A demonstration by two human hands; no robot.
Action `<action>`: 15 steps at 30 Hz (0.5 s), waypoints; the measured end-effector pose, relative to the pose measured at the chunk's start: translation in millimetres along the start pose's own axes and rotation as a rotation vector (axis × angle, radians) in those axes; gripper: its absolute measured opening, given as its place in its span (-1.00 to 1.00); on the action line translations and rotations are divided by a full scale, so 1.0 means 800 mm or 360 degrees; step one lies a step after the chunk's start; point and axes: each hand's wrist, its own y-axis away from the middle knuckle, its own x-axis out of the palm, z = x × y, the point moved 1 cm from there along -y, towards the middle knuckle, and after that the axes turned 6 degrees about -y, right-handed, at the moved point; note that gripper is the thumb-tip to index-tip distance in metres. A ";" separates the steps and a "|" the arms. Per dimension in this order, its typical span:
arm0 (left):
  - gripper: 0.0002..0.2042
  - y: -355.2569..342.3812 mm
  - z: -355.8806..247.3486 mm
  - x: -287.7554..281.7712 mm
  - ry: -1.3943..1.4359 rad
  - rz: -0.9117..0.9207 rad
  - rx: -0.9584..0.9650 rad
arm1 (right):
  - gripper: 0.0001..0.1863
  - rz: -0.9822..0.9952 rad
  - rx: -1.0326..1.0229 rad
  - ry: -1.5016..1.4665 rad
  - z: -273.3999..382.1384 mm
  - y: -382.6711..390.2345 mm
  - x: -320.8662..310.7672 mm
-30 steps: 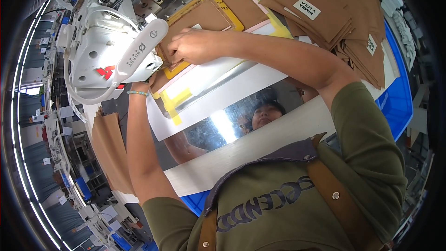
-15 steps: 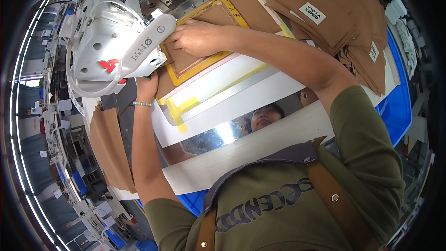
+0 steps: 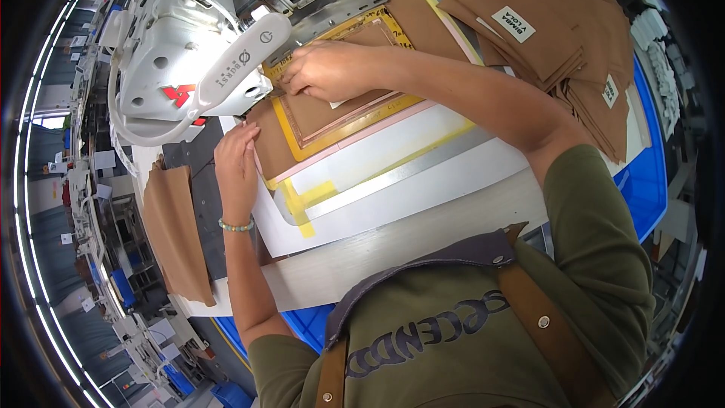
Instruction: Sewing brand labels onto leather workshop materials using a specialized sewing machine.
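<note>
white paper [image 3: 445, 180] lies near. farther, the left hand [image 3: 237, 162], loosely stretched and empty, is at the left edge of the brown panel [image 3: 266, 140]. the right hand [image 3: 328, 72], fingers bent, is over the yellow frame [image 3: 306, 153] on this panel; its grip i cannot tell.

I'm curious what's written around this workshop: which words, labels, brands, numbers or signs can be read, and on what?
I won't copy wording, only where it stands:
White device: dark lettering and symbols, readable.
Machine: a red emblem.
Upper label on brown pieces: two dark lines, readable.
Lower label there: too small to read fully.
Yellow frame: dark handwriting, too small to read.
Shirt: large dark lettering, partly readable.
</note>
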 end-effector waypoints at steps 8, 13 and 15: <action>-0.82 -0.007 -0.066 -0.007 0.0141 0.0073 -0.0038 | -0.70 0.0039 -0.0045 -0.0039 0.025 0.026 -0.008; -0.78 -0.023 -0.087 0.004 0.0206 0.0160 0.0167 | -0.56 0.0122 0.0135 0.0169 0.056 0.081 -0.060; -0.75 -0.027 -0.093 0.003 0.0200 0.0178 0.0187 | -0.51 0.0449 0.0448 0.0637 0.064 0.113 -0.086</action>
